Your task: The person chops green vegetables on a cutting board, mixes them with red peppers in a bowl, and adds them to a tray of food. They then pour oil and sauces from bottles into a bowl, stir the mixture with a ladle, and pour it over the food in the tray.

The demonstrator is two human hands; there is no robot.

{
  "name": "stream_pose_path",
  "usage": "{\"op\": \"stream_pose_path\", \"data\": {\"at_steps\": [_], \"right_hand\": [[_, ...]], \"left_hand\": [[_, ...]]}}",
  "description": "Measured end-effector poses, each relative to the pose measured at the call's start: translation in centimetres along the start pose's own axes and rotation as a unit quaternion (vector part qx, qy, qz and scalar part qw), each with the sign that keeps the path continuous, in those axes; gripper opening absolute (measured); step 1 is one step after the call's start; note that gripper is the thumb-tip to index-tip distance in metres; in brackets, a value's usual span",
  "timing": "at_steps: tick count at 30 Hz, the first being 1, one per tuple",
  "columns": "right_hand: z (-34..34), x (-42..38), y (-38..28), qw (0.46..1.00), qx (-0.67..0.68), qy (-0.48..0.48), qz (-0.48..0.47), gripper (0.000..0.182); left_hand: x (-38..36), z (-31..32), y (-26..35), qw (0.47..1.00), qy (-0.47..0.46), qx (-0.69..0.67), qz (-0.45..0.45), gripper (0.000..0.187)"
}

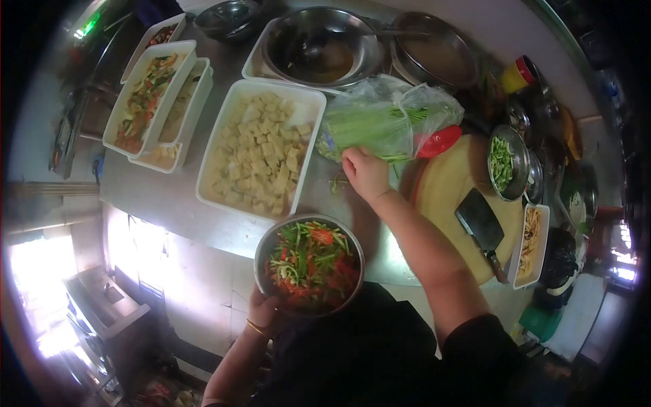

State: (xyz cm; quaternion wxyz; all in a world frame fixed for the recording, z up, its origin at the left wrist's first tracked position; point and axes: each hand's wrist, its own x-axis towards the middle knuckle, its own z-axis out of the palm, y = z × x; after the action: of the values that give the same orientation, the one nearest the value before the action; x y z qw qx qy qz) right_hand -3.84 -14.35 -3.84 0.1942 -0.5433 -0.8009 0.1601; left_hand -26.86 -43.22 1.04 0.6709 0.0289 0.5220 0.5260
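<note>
Vegetable bowl (pixel 263 252) held at table (pixel 159 197) edge

The left hand (pixel 271 311) gripped the bowl by its rim. A cleaver (pixel 480 220) lay on the round board (pixel 441 176) at right. The right hand (pixel 366 175) was curled beside bagged greens (pixel 366 125); whether it pinched anything could not be determined. A tub (pixel 305 112) of pale cubes (pixel 261 152) stood left of these, a metal basin (pixel 285 47) beyond.

Just below the frame's centre I hold a round steel bowl (pixel 271 237), open side up, heaped with green and orange-red vegetable strips (pixel 308 261); above centre I see a crumpled clear plastic bag (pixel 427 102) lying around pale green stalks (pixel 359 122).
</note>
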Motion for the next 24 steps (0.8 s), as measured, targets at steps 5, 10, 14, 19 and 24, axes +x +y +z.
{"op": "stream_pose_path", "data": {"at_steps": [5, 10, 14, 19, 24], "right_hand": [[-0.8, -2.2, 0.2, 0.975, -0.021, -0.064, -0.210, 0.019], [0.6, -5.5, -0.2, 0.981, -0.062, 0.020, -0.184, 0.031], [-0.5, -9.7, 1.5, 0.995, -0.061, 0.081, -0.004, 0.047], [-0.4, -8.2, 2.0, 0.977, 0.044, 0.160, 0.132, 0.059], [1.9, -10.0, 4.7, 0.995, 0.082, 0.055, -0.014, 0.052]], "left_hand": [[0.1, -0.1, -0.4, 0.999, 0.036, 0.029, -0.021, 0.078], [-0.2, 1.3, 0.5, 0.998, 0.019, 0.060, -0.025, 0.079], [0.1, -0.4, -0.4, 0.996, 0.032, 0.076, -0.020, 0.080], [-1.5, -0.9, 1.1, 1.000, 0.000, 0.025, 0.005, 0.070], [-7.4, -5.2, 3.0, 0.996, 0.072, 0.030, 0.040, 0.061]]}}
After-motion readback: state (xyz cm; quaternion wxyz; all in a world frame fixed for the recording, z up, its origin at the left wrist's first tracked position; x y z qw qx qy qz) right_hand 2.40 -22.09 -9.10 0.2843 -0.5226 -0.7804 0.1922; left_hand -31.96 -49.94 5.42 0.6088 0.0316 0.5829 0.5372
